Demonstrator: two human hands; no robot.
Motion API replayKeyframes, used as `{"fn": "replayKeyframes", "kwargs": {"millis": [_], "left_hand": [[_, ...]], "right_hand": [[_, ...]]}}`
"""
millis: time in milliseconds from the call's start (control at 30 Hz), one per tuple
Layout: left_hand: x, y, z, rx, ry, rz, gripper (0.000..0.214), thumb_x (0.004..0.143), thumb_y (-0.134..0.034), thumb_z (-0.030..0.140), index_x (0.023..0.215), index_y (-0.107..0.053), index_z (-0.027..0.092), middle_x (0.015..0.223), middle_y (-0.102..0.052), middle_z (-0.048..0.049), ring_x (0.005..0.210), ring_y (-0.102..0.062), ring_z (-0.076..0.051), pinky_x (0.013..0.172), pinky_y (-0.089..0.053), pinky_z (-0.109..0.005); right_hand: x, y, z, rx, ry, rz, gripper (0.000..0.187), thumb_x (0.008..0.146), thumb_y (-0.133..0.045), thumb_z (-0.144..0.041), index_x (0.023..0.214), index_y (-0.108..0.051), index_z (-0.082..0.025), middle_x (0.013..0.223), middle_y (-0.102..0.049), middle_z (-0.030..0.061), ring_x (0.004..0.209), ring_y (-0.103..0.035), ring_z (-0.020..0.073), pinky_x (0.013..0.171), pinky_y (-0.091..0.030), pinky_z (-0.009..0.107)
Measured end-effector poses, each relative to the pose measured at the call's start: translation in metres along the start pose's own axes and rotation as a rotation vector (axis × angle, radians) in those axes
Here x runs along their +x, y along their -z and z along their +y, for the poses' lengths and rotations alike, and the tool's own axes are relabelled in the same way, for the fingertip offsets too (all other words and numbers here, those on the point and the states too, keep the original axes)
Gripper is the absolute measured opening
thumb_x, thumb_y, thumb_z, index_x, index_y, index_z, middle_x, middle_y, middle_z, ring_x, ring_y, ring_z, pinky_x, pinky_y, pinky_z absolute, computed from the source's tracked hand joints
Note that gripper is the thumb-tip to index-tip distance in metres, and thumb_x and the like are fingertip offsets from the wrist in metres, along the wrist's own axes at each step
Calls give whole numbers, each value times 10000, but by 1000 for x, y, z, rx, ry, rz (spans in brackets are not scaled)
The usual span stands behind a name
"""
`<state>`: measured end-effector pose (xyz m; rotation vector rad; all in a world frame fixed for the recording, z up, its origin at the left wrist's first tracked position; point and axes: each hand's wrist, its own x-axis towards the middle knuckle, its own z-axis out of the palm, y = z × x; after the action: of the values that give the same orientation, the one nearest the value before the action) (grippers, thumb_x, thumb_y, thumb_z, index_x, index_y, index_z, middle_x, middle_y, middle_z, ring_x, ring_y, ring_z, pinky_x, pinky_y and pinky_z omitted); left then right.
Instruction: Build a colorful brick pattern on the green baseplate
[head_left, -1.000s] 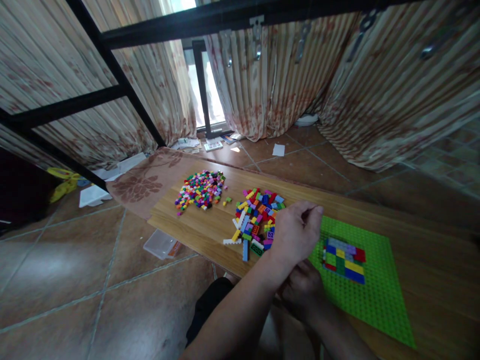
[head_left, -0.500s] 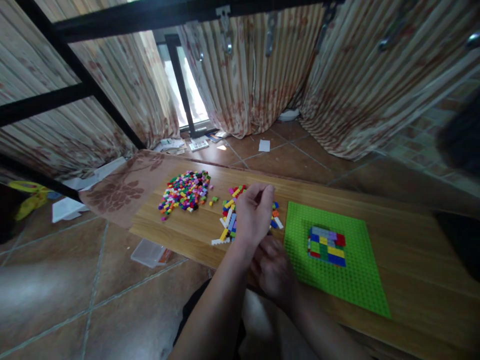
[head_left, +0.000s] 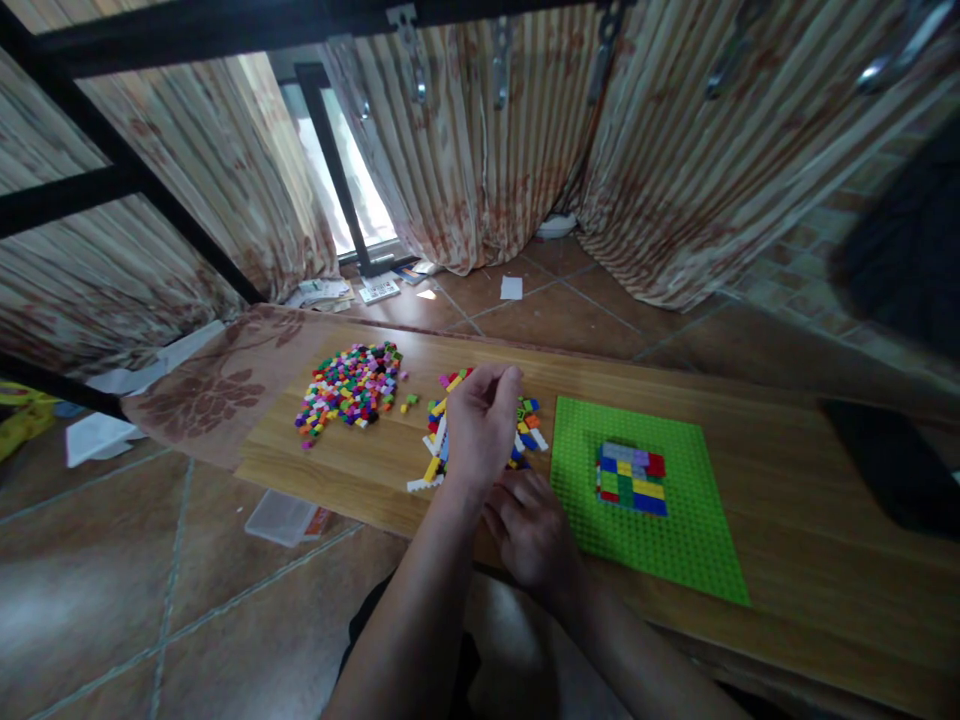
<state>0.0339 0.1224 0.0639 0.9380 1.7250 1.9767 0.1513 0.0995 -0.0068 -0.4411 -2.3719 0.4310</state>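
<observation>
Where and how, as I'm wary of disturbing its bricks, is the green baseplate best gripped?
Probably pinch the baseplate by its right edge, from the right: it lies flat, its bricks sit inward of that edge, and the right hand is nearer the opposite side.

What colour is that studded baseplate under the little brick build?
The baseplate is bright green; it shows best in the head view.
</observation>
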Motion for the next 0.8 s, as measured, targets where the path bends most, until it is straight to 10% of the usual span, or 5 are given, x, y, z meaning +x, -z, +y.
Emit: {"fn": "replayKeyframes", "kwargs": {"millis": [367, 800], "left_hand": [[-1, -5, -2, 47, -16, -100, 208, 858, -580, 279, 691, -618, 161, 629, -572, 19, 608, -504, -96, 585, -407, -200], [-22, -32, -6, -8, 214, -698, 181, 810, -640, 247, 939, -715, 145, 841, -704, -50, 775, -623, -155, 719, -499, -257]], "right_hand": [[2, 52, 23, 164, -229, 177, 153, 902, -546, -174, 979, -671, -217, 983, -658, 60, 910, -658, 177, 800, -547, 314], [-4, 93, 56, 223, -472, 349, 244, 868, -595, -223, 1105, -652, -234, 1011, -678, 50, 917, -648, 176, 822, -537, 334]]}}
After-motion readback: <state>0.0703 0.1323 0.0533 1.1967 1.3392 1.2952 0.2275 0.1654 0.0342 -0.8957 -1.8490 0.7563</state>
